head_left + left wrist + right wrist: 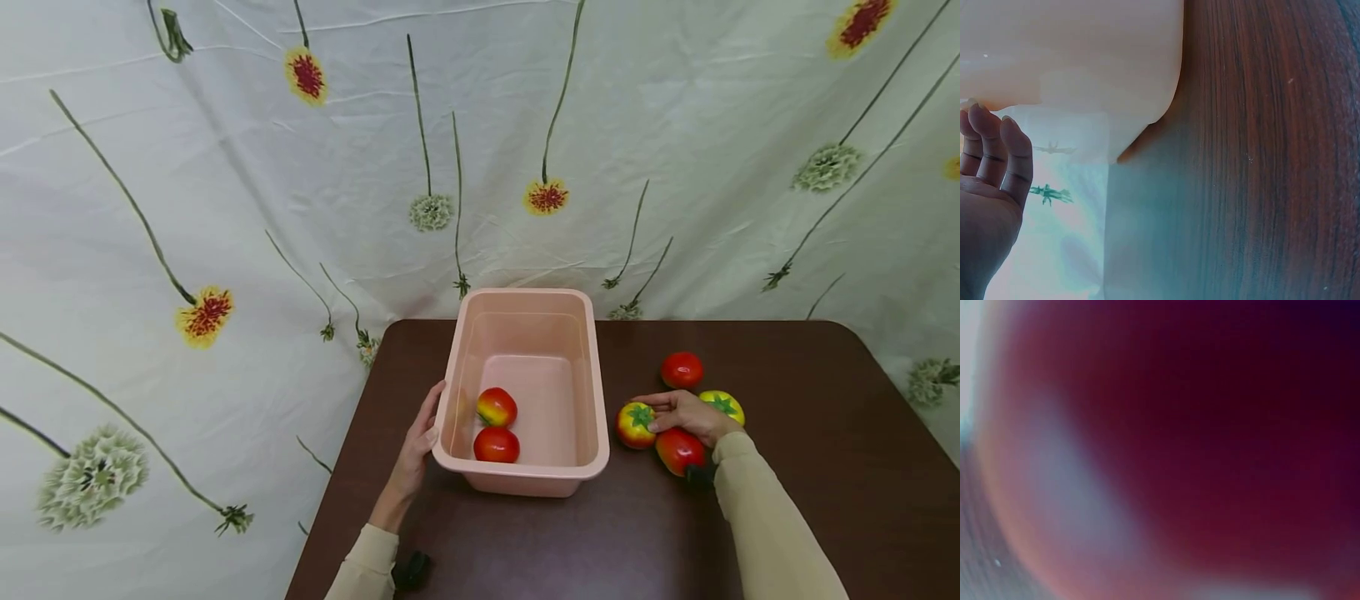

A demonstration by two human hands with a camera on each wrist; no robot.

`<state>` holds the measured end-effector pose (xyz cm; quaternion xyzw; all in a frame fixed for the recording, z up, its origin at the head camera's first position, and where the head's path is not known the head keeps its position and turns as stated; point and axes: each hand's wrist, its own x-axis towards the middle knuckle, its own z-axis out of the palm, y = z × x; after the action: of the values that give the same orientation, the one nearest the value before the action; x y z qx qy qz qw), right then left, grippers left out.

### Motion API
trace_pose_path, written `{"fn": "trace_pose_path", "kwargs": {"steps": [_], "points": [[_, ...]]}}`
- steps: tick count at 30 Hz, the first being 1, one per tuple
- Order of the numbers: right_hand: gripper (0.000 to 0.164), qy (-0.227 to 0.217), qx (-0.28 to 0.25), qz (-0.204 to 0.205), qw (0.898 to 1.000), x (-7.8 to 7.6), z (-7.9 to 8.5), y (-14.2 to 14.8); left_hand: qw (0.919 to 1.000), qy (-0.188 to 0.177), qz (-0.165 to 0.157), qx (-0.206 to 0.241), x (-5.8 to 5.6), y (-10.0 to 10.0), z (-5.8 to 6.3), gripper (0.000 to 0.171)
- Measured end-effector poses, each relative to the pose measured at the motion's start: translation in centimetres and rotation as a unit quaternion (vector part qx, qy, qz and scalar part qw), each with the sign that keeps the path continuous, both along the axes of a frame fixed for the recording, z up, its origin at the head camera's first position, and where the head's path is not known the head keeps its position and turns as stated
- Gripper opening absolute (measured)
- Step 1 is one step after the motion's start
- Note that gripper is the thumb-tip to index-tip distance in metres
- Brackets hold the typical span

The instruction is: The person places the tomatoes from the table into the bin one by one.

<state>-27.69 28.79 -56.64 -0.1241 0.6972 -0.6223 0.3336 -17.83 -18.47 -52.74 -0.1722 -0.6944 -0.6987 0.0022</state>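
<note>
My right hand [693, 415] grips a red-and-yellow tomato [635, 425] with a green star-shaped top, just right of the pink plastic bin [525, 476]. Below that wrist lies a red fruit [680, 451]; in the right wrist view a blurred, dark red round fruit [1197, 456] fills nearly everything. A yellow tomato [726, 405] with a green top is partly hidden behind the hand, and a red fruit [682, 370] sits farther back. My left hand [414, 454] holds the bin's left side, its bent fingers [1017, 147] at the wall. Inside are a red-and-yellow fruit [497, 407] and a red fruit [497, 445].
The bin stands on a dark brown wooden table [555, 550], toward its back edge. Behind the table hangs a pale cloth [360, 167] printed with flowers. A small black object [411, 572] shows beside the left sleeve.
</note>
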Motion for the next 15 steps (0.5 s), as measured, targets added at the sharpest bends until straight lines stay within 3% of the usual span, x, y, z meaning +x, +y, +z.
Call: {"fn": "trace_pose_path", "kwargs": {"steps": [9,15], "points": [[0.062,0.040,0.014,-0.043,0.998,-0.21,-0.15,-0.25,0.9999,0.000,-0.005,0.010,-0.33,0.00,-0.05,0.069],[0.065,0.040,0.007,-0.068,0.997,-0.83,0.64,-0.67,0.9999,-0.004,-0.005,0.009,-0.21,-0.01,-0.04,0.069]]}}
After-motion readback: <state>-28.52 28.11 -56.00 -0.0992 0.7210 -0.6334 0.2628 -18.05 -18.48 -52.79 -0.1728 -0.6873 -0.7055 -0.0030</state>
